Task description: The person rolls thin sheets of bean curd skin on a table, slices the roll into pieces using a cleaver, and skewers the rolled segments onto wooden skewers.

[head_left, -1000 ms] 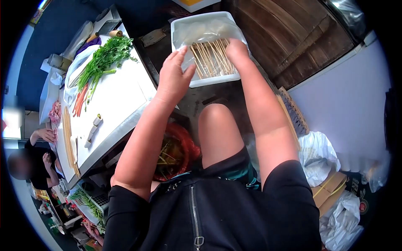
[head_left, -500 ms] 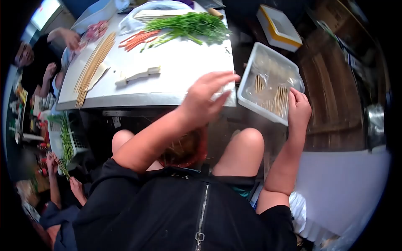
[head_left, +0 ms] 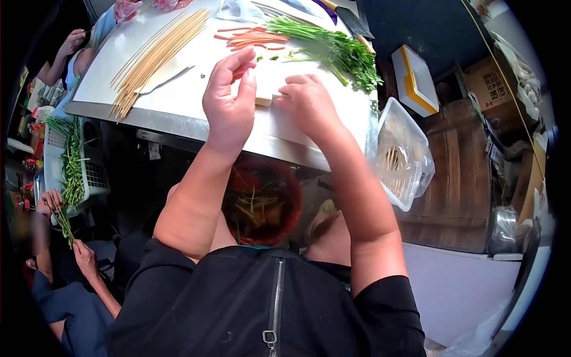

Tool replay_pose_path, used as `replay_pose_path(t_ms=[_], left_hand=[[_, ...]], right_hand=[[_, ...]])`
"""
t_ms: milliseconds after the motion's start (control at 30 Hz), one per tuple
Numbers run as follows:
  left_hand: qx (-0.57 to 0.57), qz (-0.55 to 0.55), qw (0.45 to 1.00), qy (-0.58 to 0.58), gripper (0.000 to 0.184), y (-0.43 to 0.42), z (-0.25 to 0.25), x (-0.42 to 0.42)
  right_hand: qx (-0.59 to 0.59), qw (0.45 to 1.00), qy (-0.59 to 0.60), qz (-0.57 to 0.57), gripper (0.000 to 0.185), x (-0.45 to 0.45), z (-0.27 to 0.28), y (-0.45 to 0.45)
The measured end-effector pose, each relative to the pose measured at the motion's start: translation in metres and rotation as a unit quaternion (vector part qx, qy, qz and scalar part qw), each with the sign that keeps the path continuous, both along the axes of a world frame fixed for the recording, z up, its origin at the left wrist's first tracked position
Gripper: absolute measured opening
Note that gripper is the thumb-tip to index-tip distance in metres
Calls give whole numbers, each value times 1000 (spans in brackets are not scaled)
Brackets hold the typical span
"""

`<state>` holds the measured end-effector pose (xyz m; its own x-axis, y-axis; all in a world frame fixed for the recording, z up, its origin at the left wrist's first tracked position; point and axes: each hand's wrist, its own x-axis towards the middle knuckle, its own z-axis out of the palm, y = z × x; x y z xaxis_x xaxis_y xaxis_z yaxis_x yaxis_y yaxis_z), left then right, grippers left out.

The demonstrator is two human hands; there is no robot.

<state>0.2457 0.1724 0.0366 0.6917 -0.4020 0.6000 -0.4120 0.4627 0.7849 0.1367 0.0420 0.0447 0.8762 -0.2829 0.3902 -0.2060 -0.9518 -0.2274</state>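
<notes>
My left hand (head_left: pixel 231 101) is over the white table (head_left: pixel 196 95), fingers curved upward and thumb apart, with nothing visible in it. To its right, my right hand (head_left: pixel 306 104) has its fingers curled together at the end of a pale piece (head_left: pixel 263 100); what they pinch is too small to tell. Beyond the hands lie orange strips (head_left: pixel 253 39) and a bunch of green herbs (head_left: pixel 345 52). Long wooden sticks (head_left: pixel 157 56) rest at the left, over a pale sheet and a thin blade-like piece.
A white tub (head_left: pixel 401 154) with plastic and sticks is right of the table. Behind it stands a yellow-rimmed white box (head_left: pixel 414 80). A red-lined container (head_left: pixel 267 202) sits below the table edge. At left, a person's hands (head_left: pixel 85 259) hold green stems beside a basket (head_left: pixel 95 175).
My right hand has left the tub and its sticks and come over the table beside the pale piece. My left hand has moved up and left over the table. The view has turned toward the table.
</notes>
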Motion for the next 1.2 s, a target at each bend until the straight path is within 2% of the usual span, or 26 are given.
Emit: replay_pose_path(t_ms=[67, 200, 267, 333, 400, 467, 533, 600, 667, 733, 833, 900, 1000, 1033, 1100, 1133, 1200], left_hand=[[0, 1, 1000, -2, 30, 1, 2, 2], [-4, -17, 1000, -8, 29, -2, 2, -1], [-6, -24, 1000, -16, 28, -3, 3, -4], [53, -58, 997, -25, 28, -1, 4, -10], [79, -83, 993, -25, 27, 0, 3, -17], [132, -129, 982, -36, 24, 1, 4, -23], [130, -138, 981, -36, 20, -1, 4, -30], [213, -141, 950, -180, 20, -5, -1, -31], [212, -136, 941, -228, 21, -12, -7, -35], [270, -127, 892, -339, 23, -14, -11, -36], [284, -139, 876, -366, 23, -14, -10, -37], [288, -144, 871, -370, 17, -11, -5, -38], [289, -170, 865, -373, 14, -6, 1, -39], [291, -172, 863, -376, 14, -4, 2, -39], [310, -217, 853, -359, 13, -1, 4, -39], [312, -218, 851, -361, 13, -1, 5, -41], [306, -207, 848, -380, 14, -1, 8, -44]], right_hand=[[-52, 996, -66, -1, 14, -6, 9, -11], [-113, 962, -216, -120, 14, -22, 37, -58], [-133, 962, -208, -120, 15, -35, 24, -65], [-69, 986, -142, -51, 17, -50, -2, -56], [-52, 994, -86, -53, 23, -68, -5, -24], [-69, 992, -76, -71, 24, -77, -2, 0], [-60, 994, -69, -61, 22, -86, 4, 14], [-50, 995, -67, -56, 20, -95, 1, 16], [-39, 997, -69, 9, 16, -101, -5, 17], [-39, 996, -81, 14, 14, -105, -4, 20], [19, 993, -106, 38, 19, -107, -6, 23], [73, 985, -156, -13, 27, -104, -5, 27], [96, 988, -121, -2, 34, -105, -4, 25], [99, 987, -125, -4, 34, -106, -4, 27], [205, 973, -105, -30, 28, -109, -5, 33], [207, 972, -107, -31, 28, -110, -6, 33], [288, 952, -97, -37, 20, -113, -7, 31]])
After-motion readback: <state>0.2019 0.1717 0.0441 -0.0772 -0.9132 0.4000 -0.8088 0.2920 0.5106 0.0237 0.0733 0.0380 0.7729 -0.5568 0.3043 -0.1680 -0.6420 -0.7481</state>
